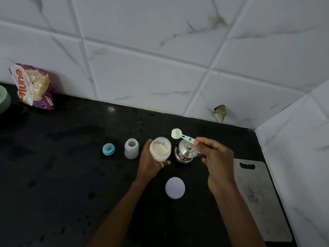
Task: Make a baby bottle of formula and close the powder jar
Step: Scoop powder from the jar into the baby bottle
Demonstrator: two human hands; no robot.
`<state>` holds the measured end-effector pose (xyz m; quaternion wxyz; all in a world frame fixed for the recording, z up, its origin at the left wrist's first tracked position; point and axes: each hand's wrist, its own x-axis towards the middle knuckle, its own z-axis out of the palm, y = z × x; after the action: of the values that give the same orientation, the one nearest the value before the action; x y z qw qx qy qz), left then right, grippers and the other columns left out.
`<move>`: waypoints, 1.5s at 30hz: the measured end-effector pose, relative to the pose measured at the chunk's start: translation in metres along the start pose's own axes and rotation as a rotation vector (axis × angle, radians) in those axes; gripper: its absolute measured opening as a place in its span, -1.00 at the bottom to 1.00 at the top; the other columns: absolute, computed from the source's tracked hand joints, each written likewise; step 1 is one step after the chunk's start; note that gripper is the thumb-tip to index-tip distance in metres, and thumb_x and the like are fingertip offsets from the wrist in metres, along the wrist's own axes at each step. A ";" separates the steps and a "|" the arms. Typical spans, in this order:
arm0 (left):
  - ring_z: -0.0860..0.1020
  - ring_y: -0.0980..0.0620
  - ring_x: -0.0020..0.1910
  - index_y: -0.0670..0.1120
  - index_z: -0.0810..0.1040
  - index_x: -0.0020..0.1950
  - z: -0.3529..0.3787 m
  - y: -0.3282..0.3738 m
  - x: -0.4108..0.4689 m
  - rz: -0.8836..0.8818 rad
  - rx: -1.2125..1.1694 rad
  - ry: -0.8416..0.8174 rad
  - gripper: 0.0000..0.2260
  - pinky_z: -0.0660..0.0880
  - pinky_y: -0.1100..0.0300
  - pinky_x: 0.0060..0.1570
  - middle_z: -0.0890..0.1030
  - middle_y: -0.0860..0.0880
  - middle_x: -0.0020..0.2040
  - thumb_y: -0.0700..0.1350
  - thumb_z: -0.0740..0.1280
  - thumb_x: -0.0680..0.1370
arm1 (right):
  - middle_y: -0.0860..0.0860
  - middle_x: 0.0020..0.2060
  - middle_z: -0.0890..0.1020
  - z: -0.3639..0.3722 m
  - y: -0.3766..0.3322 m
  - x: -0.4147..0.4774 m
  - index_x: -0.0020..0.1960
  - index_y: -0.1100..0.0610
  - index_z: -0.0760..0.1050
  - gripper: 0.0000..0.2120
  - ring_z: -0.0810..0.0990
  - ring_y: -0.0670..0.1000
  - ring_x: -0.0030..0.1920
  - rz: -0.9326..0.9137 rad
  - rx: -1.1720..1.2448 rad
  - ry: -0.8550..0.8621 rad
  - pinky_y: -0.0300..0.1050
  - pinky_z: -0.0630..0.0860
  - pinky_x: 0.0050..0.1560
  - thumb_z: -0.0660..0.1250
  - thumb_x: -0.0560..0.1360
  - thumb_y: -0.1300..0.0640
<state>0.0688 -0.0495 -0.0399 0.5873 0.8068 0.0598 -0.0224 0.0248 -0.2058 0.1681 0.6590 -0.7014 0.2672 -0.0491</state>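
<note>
The clear powder jar (160, 148) stands open on the black counter (62, 166), with pale formula powder inside. My left hand (149, 163) grips the jar from its left side. My right hand (213, 154) pinches the handle of a pale green scoop (179, 135), whose bowl hangs just above and right of the jar's mouth. The baby bottle (131, 148) stands uncapped to the left of the jar. Its teal teat cap (108, 149) lies further left. The jar's round pale lid (175, 187) lies flat on the counter in front of the jar.
A small steel pot with a lid (185, 152) sits right behind my right hand's fingers. A grey cutting board (258, 198) lies at the right by the tiled wall. A purple food packet (33, 88) leans at the back left, beside a green bowl (3, 100).
</note>
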 end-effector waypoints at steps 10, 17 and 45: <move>0.25 -0.01 0.61 -0.03 0.14 0.66 -0.022 -0.003 -0.046 -0.105 0.053 0.025 0.05 0.26 0.09 0.54 0.26 -0.03 0.64 0.03 0.69 0.33 | -0.01 -0.14 0.77 0.003 -0.011 -0.007 -0.01 0.06 0.74 -0.85 0.64 -0.18 -0.20 -0.052 0.074 -0.052 -0.28 0.49 -0.18 0.50 0.49 0.27; 0.50 0.07 0.36 -0.04 0.38 0.51 -0.074 -0.006 -0.091 -0.132 0.076 0.170 -0.36 0.47 0.16 0.33 0.50 -0.02 0.43 0.03 0.56 0.50 | 0.01 -0.17 0.75 0.015 -0.009 -0.015 -0.03 0.09 0.75 -0.87 0.52 -0.18 -0.31 -0.021 0.107 -0.140 -0.30 0.43 -0.32 0.50 0.49 0.27; 0.42 0.06 0.49 -0.10 0.27 0.62 -0.104 -0.020 0.007 -0.080 -0.004 -0.011 -0.13 0.38 0.12 0.48 0.42 -0.01 0.55 -0.12 0.65 0.41 | -0.15 -0.08 0.76 0.030 0.028 -0.039 0.00 0.00 0.73 -0.82 0.65 -0.16 -0.08 0.122 0.058 -0.045 -0.14 0.49 -0.04 0.48 0.50 0.25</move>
<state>0.0701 0.0557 -0.0276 0.5879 0.8025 0.0887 -0.0500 -0.0048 -0.1618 0.1483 0.6867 -0.6653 0.2930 -0.0006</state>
